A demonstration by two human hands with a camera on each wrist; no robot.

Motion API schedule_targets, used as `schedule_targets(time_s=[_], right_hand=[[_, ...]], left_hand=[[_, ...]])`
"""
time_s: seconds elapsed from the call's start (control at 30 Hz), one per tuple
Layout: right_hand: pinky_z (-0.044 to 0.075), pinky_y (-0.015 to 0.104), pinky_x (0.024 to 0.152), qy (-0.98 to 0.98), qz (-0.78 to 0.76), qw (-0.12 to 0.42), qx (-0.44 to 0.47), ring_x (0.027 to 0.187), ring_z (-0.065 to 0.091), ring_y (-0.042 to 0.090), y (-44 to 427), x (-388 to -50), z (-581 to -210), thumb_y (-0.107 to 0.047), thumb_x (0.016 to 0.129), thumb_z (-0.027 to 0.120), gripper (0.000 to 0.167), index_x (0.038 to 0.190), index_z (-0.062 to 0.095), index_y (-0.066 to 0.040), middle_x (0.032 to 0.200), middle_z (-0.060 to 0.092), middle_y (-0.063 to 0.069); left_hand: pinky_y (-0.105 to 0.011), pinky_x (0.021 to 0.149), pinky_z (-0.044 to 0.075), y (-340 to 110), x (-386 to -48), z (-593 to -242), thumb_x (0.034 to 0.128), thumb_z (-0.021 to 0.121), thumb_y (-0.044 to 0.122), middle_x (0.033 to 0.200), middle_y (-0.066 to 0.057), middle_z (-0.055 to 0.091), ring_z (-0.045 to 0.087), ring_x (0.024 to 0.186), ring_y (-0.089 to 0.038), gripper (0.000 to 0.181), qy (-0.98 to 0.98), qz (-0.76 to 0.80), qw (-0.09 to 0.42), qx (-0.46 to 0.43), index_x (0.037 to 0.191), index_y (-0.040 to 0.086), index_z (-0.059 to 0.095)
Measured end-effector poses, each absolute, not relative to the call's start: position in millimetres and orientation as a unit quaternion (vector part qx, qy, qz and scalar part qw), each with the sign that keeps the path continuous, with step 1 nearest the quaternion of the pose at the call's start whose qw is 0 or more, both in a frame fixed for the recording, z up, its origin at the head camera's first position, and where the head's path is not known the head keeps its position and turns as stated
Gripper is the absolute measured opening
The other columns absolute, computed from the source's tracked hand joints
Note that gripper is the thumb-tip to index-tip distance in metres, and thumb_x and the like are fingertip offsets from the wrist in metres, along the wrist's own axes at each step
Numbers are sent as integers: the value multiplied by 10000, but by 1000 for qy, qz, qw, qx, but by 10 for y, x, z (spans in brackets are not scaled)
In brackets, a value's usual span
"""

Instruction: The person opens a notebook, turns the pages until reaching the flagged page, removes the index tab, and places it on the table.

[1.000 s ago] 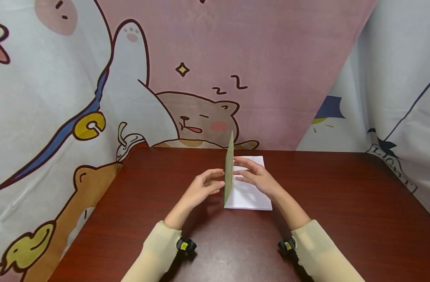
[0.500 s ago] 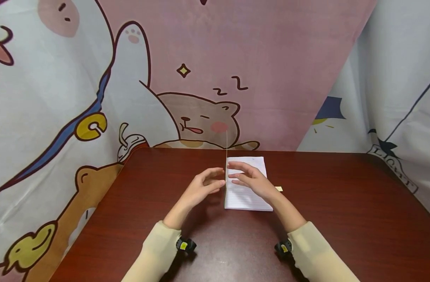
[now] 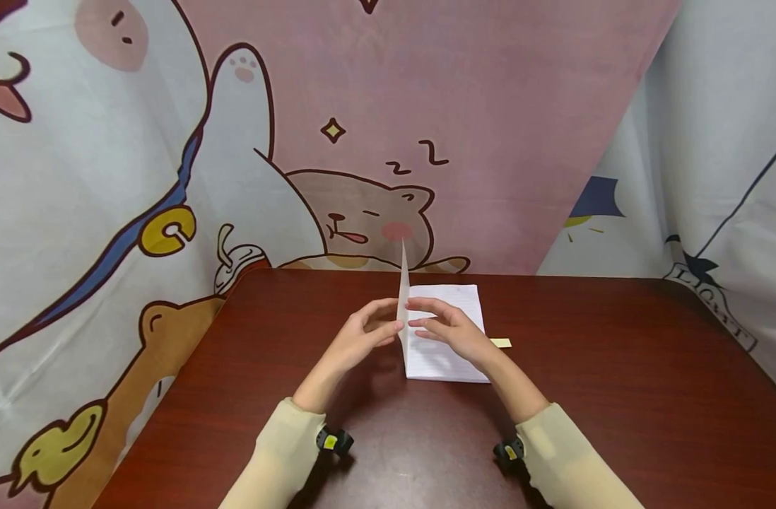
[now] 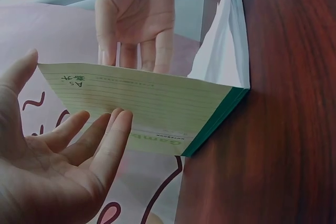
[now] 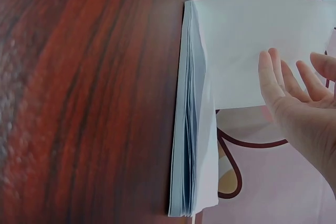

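Note:
A lined notebook lies on the table with its thin cover raised nearly upright at the left edge. The cover's outside is pale green with printed lines and a dark green spine strip; its inside is white. My left hand is at the outer face, fingers slightly bent, and the fingertips appear to touch the cover. On the inner side, my right hand reaches over the pages with spread, relaxed fingers near the cover. Whether those fingertips touch it, I cannot tell. Neither hand grips it.
A small pale yellow strip shows just right of the notebook, partly behind my right wrist. The dark red-brown table spreads around it. Behind and at the sides hang cloths with cartoon animals.
The cover has swung leftward, from showing its green outside to showing its white inside. My right hand has shifted slightly left with it, and the yellow strip has come into view.

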State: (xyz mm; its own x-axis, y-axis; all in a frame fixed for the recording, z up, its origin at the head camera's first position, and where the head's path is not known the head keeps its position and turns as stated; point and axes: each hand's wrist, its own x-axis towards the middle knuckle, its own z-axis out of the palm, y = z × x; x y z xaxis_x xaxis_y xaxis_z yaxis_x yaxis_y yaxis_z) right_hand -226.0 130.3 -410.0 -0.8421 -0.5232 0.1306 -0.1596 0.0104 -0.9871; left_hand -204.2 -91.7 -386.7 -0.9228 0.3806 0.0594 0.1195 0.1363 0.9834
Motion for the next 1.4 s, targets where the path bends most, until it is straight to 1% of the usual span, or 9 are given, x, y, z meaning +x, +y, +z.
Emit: schedule_targets(time_s=[0.1,0.33,0.53,0.63,0.83,0.93,1.07,1.17,1.4], right_hand=[[461,460,1064,698,-657,140,-250,1323,510,437,1296,-2261,-4109,-82,1033,486,442,1457,425,24,1538,402,231],[462,457,1065,695,-658,143,-252,1339,466,494,1293,-2256,-4098,-54,1029,457,435,1453,424,37,1530,408,238],[476,436,1054,703,-654,138,-242,1333,481,478,1331,-2253,-4056,-97,1021,530,436,1433,458,25,1517,426,243],[473,431,1057,703,-656,137,-240,1342,461,495,1367,-2258,-4037,-85,1019,529,423,1420,468,35,1515,414,270],[483,387,1046,707,-653,130,-238,1345,442,515,1456,-2274,-4009,-64,1026,502,390,1394,480,65,1492,432,281],[491,376,1035,714,-646,121,-241,1328,485,472,1508,-2290,-3999,-58,1031,484,376,1382,488,76,1476,452,279],[494,371,1031,722,-639,115,-240,1271,583,288,1576,-2312,-3986,-40,1037,451,362,1377,495,77,1463,470,270],[497,357,1027,724,-639,112,-236,1218,611,163,1630,-2327,-3975,-47,1039,453,360,1376,499,71,1460,475,263],[503,348,1019,724,-640,99,-238,1171,622,70,1754,-2362,-3949,-66,1036,478,374,1373,484,95,1465,455,282]], left_hand=[[-522,997,497,-927,-2052,-3854,971,644,169,1479,-202,492,637,1175,-304,520,746,637,100,166,1449,60,471],[-455,957,541,-982,-2063,-3823,965,634,126,1472,-227,494,644,1171,-300,510,748,636,90,171,1443,51,475],[-545,982,504,-1060,-2053,-3820,962,624,96,1453,-220,511,631,1186,-330,510,744,639,83,178,1445,36,470],[-559,982,500,-1101,-2049,-3817,960,627,91,1447,-234,512,627,1193,-351,515,742,639,81,183,1446,28,467],[-490,959,534,-1183,-2041,-3793,943,642,91,1446,-221,523,621,1189,-357,540,750,630,75,188,1453,53,470],[-432,942,549,-1224,-2048,-3792,938,647,94,1451,-216,524,614,1187,-368,551,756,621,70,194,1459,64,469],[-355,914,551,-1288,-2051,-3791,939,651,105,1450,-213,530,607,1185,-377,558,768,606,63,199,1465,78,467],[-314,896,545,-1339,-2047,-3792,937,654,109,1439,-215,540,607,1183,-373,566,773,600,58,200,1469,86,462],[-221,859,524,-1454,-2063,-3840,939,650,89,1427,-231,547,605,1179,-373,569,780,588,47,208,1473,69,453]])
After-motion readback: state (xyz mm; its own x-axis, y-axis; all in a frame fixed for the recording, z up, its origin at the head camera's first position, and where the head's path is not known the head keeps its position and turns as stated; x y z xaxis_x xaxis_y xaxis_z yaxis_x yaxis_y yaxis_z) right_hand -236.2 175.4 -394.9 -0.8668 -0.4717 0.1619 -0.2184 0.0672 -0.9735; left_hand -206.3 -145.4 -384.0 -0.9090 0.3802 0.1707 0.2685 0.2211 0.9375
